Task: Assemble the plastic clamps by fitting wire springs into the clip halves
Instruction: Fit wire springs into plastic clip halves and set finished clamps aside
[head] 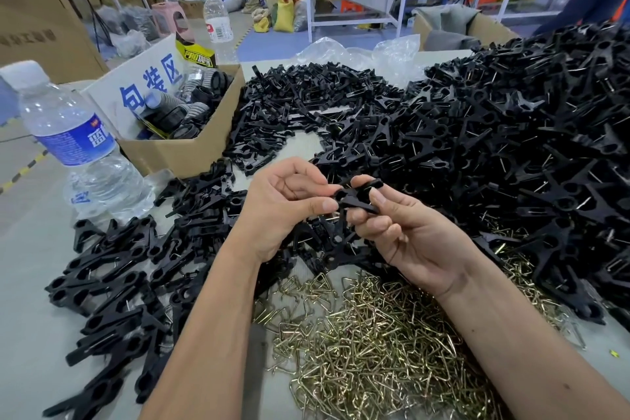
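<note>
Warehouse tabletop (30,242) buried in parts; both hands, left hand (283,204) and right hand (402,232), pinch one black clamp (354,196) with curled fingers. Probably best keeping halves aligned before seating a wire spring (375,344).

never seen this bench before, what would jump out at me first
The huge heap of black clips covering the right and far side of the table, and the brassy pile of wire springs near the front edge. In the middle, the left hand and right hand together hold one black clip above the piles. A water bottle stands at the left.
</note>
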The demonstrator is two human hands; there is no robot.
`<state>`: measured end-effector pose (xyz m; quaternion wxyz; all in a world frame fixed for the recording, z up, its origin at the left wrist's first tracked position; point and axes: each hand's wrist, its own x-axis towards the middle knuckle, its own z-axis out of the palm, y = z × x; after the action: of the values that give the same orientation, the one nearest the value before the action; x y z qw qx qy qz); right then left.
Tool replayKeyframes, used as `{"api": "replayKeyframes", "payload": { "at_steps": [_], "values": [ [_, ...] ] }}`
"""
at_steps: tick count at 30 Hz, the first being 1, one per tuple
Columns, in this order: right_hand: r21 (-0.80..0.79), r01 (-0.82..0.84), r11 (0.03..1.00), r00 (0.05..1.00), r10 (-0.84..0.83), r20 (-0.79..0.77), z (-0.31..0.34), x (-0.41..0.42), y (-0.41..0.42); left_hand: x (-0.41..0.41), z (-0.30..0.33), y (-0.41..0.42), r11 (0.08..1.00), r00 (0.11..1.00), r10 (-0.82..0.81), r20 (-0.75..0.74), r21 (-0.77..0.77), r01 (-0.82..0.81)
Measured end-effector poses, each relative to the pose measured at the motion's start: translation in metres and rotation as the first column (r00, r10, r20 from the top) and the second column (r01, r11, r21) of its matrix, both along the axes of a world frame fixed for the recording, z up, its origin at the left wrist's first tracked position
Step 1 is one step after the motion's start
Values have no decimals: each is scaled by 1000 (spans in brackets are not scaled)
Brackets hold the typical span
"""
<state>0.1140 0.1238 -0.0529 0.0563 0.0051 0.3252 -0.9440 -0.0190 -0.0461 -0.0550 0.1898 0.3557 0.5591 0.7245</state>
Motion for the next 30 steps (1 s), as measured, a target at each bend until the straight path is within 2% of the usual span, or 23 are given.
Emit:
{"api": "replayKeyframes", "payload": {
  "at_steps": [5, 8, 11, 12, 13, 15, 17, 18, 19, 20, 21, 22, 23, 24, 25, 27, 30],
  "values": [
    [0, -6, 1000, 1000, 6, 8, 2, 3, 4, 3, 2, 3, 999, 998, 42, -45, 6, -42],
    [195, 100, 976, 995, -102, 2, 7, 4, -1, 2, 5, 2, 997, 994, 78, -70, -6, -79],
    [413, 288, 864, 957, -273, -97, 29, -3, 11, -8, 8, 0, 964, 964, 246, -105, -79, -255],
    [476, 380, 793, 923, -357, -143, 39, -9, 20, -16, 9, 0, 928, 936, 325, -138, -143, -344],
    [551, 480, 682, 869, -457, -191, 50, -17, 31, -25, 11, -1, 871, 896, 403, -187, -222, -438],
    [726, 609, 319, 703, -641, -308, 71, -36, 53, -43, 17, 0, 712, 810, 498, -310, -387, -586],
    [826, 562, -49, 581, -687, -436, 81, -57, 72, -58, 26, 4, 560, 780, 471, -411, -544, -625],
    [836, 513, -194, 555, -669, -495, 83, -70, 76, -65, 30, 8, 504, 796, 415, -441, -617, -604],
    [825, 479, -298, 551, -629, -548, 85, -82, 75, -71, 33, 12, 466, 824, 338, -455, -680, -566],
    [812, 457, -363, 584, -566, -582, 86, -97, 69, -77, 35, 18, 445, 856, 255, -449, -732, -516],
    [806, 424, -413, 661, -468, -587, 88, -112, 60, -80, 37, 24, 429, 887, 174, -429, -777, -460],
    [805, 368, -465, 770, -333, -544, 88, -127, 48, -81, 39, 30, 405, 909, 104, -403, -818, -409],
    [805, 292, -517, 879, -187, -438, 87, -144, 38, -83, 40, 35, 373, 920, 46, -390, -847, -378],
    [788, 213, -577, 954, -51, -295, 84, -160, 28, -84, 41, 40, 341, 918, -8, -396, -864, -370],
    [754, 140, -642, 989, 50, -141, 80, -177, 20, -87, 42, 43, 315, 911, -53, -410, -872, -374],
    [665, 9, -747, 984, 126, 128, 69, -201, 10, -91, 44, 45, 285, 897, -105, -430, -877, -387],
    [628, -121, -769, 935, 125, 333, 59, -224, 6, -103, 43, 37, 267, 900, -78, -429, -879, -396]
  ]
}}
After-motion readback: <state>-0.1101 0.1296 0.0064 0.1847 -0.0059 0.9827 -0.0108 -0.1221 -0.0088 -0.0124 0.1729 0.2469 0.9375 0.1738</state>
